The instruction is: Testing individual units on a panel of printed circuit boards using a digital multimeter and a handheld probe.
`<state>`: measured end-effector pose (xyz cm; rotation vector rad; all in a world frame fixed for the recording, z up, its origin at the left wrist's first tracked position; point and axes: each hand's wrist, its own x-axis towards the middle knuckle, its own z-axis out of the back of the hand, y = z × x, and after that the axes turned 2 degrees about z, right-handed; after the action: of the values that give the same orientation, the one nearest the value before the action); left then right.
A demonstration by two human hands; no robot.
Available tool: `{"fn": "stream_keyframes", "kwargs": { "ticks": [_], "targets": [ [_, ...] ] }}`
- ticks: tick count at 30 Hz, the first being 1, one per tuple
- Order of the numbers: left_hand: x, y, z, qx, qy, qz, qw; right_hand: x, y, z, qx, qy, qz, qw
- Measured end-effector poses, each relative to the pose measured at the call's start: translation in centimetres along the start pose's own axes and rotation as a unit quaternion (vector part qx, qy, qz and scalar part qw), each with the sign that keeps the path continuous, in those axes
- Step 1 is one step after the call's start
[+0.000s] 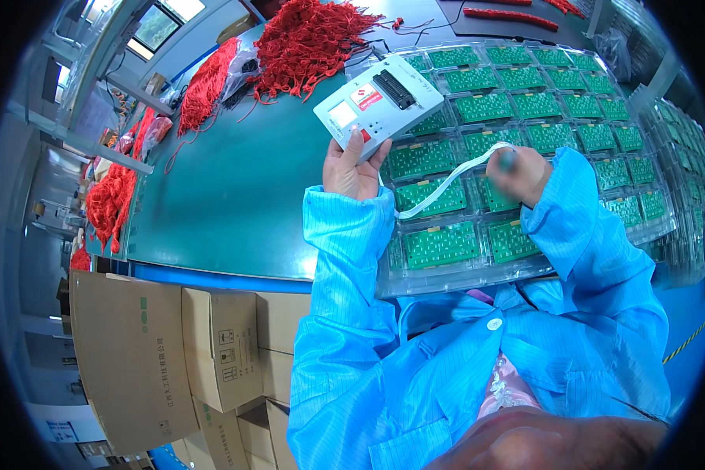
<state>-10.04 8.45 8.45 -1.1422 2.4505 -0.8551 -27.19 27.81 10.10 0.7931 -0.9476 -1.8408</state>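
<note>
My left hand (353, 174) is closed round the lower end of a pale grey chip programmer (377, 117), with the thumb by its red button. The programmer has a black socket and a small light-coloured screen, and is tilted above the table. From near it a flat white ribbon cable (445, 188) curves across to my right hand (522, 176). Those fingers are pinched on the cable's end, where a small greenish piece shows, blurred. Beneath both hands lies a clear plastic tray (478, 276) holding rows of green circuit boards (442, 246).
The tray sits on a green-topped table (227, 188). Heaps of red cords (309, 43) lie at its far side and left. Cardboard boxes (133, 352) stand at the near left. More trays of boards (685, 149) are on the right, beside a metal post (666, 74).
</note>
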Motion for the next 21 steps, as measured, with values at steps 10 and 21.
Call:
{"fn": "stream_keyframes", "kwargs": {
  "ticks": [10, 21],
  "targets": [
    [0.7, 0.1, 0.8, 0.034, -0.003, 0.001, 0.999, 0.2, -0.2, -0.1, 0.014, -0.009, -0.01, 1.0],
    [0.5, 0.1, 0.8, 0.034, 0.002, -0.002, 0.999, -0.7, -0.3, 1.3, 0.07, -0.009, 0.031, 0.997]
  ]
}}
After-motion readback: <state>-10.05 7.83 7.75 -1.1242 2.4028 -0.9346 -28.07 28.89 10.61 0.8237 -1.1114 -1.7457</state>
